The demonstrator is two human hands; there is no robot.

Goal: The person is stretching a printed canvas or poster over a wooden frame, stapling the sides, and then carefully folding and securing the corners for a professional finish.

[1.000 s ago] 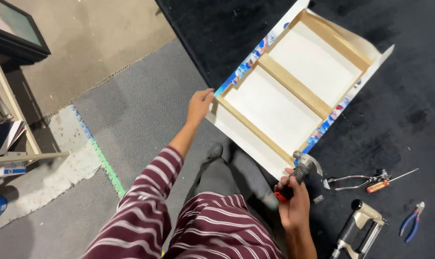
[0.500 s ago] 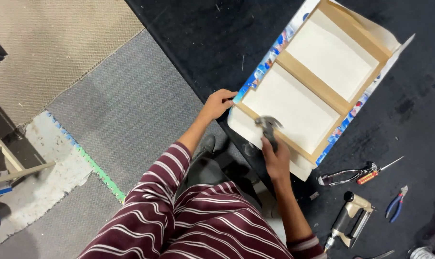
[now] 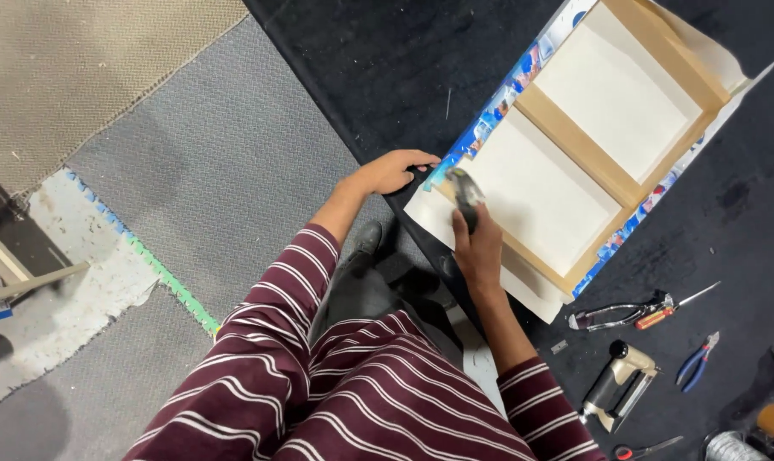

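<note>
My left hand (image 3: pixel 393 171) presses down on the near corner of the canvas (image 3: pixel 566 162), fingers curled over its edge, I think to keep the frame from sliding on the black counter (image 3: pixel 387 60). My right hand (image 3: pixel 479 248) is closed around a small hammer (image 3: pixel 464 189), its head blurred over the wooden stretcher bar at that same corner. The canvas lies face down, bare white back up, with a blue, red and white painted strip folded over its edges. Further right lie scissors (image 3: pixel 613 316), a red-handled screwdriver (image 3: pixel 673 309), a staple gun (image 3: pixel 619 384) and blue-handled pliers (image 3: pixel 697 358), within reach.
</note>
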